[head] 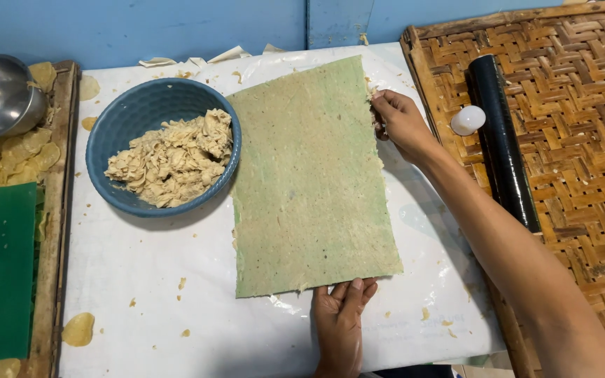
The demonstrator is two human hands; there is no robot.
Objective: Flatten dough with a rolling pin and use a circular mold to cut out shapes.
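- A thin, greenish rectangular dough sheet (311,178) was spread flat on a white plastic-covered board (148,301), its long sides running from near to far.
- The right hand (399,122) was closed in a pinch on the sheet's far right edge, where a small ragged bit of dough was gripped between thumb and fingers.
- The left hand (341,322) was laid open and flat, palm down, with its fingertips pressed at the sheet's near edge, towards the near right corner.
- The step in hand was judged to be trimming or tidying the sheet's right edge while the sheet was held steady.
- For the next move, a gentle pull away from the edge seemed to be called for, with the near edge kept pinned so that the thin sheet would not tear or slide.
- A blue bowl (129,115) of pale dough scraps (173,159) was touched by the sheet's far left edge.
- A black rolling pin (502,143) was lying on a woven bamboo tray (575,91) at the right.
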